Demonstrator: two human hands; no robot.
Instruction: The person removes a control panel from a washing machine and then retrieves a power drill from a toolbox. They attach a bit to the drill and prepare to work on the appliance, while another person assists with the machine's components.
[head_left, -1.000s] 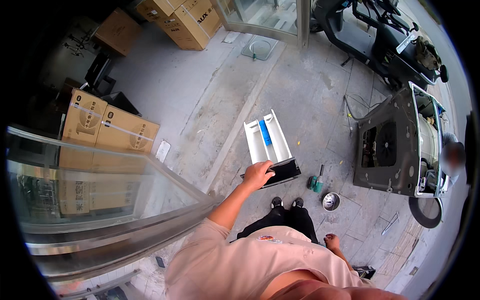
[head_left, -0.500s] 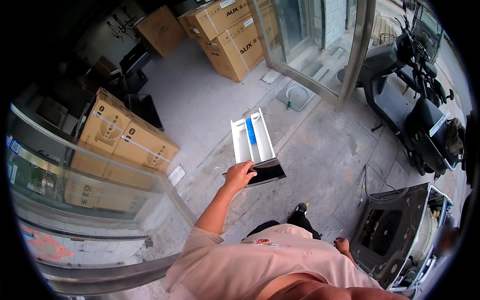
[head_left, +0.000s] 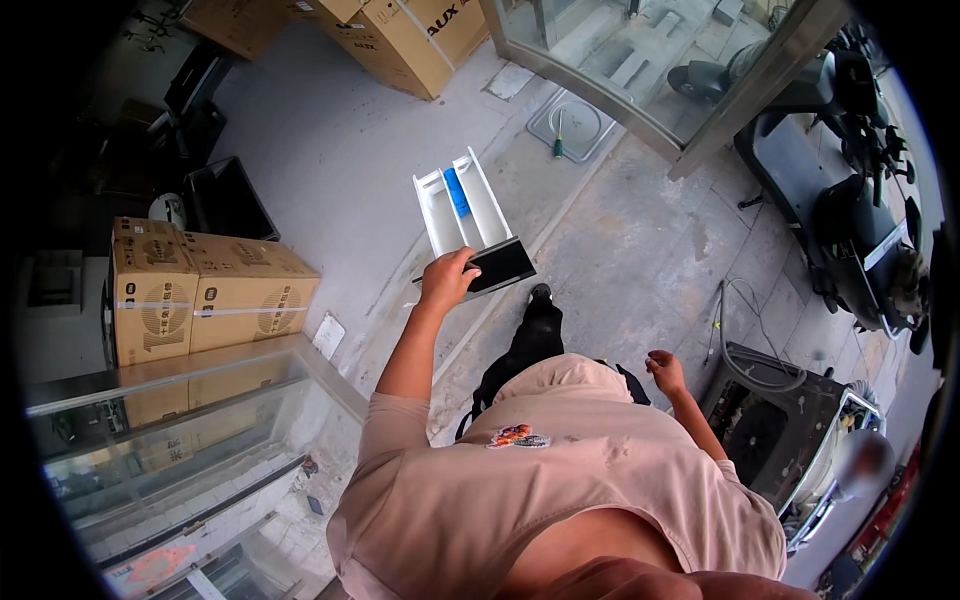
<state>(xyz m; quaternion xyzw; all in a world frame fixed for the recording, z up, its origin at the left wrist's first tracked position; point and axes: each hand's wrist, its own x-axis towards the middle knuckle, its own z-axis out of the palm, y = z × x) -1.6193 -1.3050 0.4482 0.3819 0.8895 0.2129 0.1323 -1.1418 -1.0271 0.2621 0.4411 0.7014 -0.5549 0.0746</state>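
My left hand (head_left: 448, 280) is clasping the black-fronted white plastic drawer (head_left: 486, 213) jutting ahead, best held level; my empty right hand (head_left: 664, 371) is hanging half-open.

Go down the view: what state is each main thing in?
White drawer, held, compartments facing up
Blue insert, inside the drawer
Left hand, gripping the drawer's black front
Right hand, empty, loosely curled
Strapped cardboard boxes, closed
Scooter, parked upright
Grey machine, casing open
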